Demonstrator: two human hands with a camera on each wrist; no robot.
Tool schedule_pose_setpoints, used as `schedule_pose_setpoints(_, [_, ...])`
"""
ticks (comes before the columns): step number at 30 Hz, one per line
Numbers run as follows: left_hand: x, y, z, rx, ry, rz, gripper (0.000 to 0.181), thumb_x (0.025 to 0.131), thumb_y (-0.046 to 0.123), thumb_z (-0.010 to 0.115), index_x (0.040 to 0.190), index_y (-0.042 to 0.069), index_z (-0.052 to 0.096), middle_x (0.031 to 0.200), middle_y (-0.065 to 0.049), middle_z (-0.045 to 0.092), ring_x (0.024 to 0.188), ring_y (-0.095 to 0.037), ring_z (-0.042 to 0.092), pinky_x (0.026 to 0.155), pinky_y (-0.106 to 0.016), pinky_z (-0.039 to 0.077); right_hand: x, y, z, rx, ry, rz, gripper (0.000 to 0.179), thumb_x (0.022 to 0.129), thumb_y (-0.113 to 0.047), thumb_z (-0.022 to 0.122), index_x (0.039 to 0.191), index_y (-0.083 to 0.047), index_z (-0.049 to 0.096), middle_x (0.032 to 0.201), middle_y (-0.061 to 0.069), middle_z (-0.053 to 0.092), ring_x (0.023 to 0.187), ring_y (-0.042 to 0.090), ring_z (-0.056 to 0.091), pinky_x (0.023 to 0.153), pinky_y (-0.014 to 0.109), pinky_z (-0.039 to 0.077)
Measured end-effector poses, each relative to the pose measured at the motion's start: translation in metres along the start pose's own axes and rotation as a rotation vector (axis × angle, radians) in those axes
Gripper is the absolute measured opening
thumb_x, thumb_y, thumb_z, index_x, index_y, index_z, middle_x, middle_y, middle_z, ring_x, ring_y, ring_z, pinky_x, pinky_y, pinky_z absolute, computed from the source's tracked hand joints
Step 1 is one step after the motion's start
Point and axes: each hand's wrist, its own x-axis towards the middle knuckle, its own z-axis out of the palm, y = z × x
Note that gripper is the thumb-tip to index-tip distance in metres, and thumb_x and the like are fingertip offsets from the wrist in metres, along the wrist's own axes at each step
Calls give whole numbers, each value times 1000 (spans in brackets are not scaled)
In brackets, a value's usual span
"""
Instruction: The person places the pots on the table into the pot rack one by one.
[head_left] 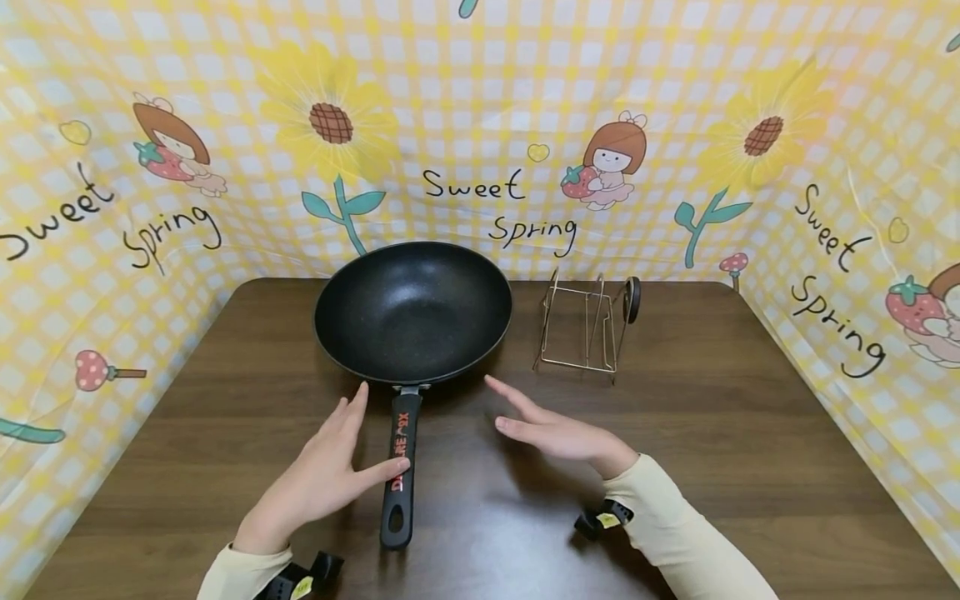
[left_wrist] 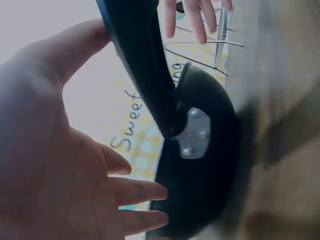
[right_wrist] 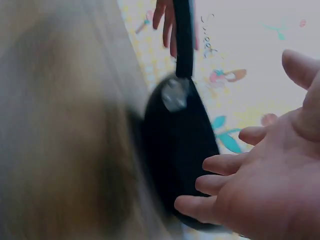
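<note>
A black wok [head_left: 412, 317] rests on the table, its long handle [head_left: 402, 483] with red lettering pointing toward me. My left hand [head_left: 315, 475] is beside the handle, fingers extended toward the wok's near rim. In the head view its thumb overlaps the handle; in the left wrist view the thumb tip is right at the handle's [left_wrist: 140, 60] edge. Off to the right of the handle, my right hand [head_left: 558, 433] has its fingers extended and holds nothing. The right wrist view shows those fingers overlapping the dark side of the wok [right_wrist: 177, 150].
A thin metal wire rack [head_left: 581, 329] stands right of the wok, with a black round piece [head_left: 633, 300] at its right side. Behind the brown wooden table [head_left: 750, 467] hangs a yellow checked cloth [head_left: 480, 108], which also borders both sides.
</note>
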Motion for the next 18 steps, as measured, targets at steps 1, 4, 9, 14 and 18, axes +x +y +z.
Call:
schedule_pose_setpoints(1, [-1,-2,2,-38,-16,-5,109,89,60,64,157,-3,6,160,-29,13,144,-52,15,107,-70,24,3,0,2,27,-12,6,72,105,-48,41,161,-23,4,165,3,4,150,24,3,118,54,12])
schedule_pose_setpoints(4, [-4,-8,6,-140,-77,-17,102,93,54,63,156,-4,9,159,-29,18,144,-49,19,110,-66,24,14,1,9,108,-27,23,70,105,-49,39,161,-22,5,165,5,9,150,25,6,118,53,15])
schedule_pose_setpoints(9, [-9,-16,13,-302,-183,-19,83,97,41,62,153,-7,23,149,-26,42,138,-43,36,108,-61,31,31,6,18,340,-34,-22,68,107,-36,37,159,-8,4,164,17,8,150,33,6,120,51,11])
schedule_pose_setpoints(14, [-12,-25,23,-533,-332,17,65,102,30,55,147,-12,33,142,-28,48,132,-36,46,102,-36,42,47,12,28,547,-62,-65,64,108,-27,32,157,2,2,162,26,3,150,39,4,120,53,8])
schedule_pose_setpoints(18, [-10,-31,35,-895,-533,180,55,108,19,39,147,-16,24,145,-33,42,134,-24,45,102,-21,38,60,13,41,640,-50,-38,60,108,-23,29,155,5,6,162,27,7,149,40,7,120,53,10])
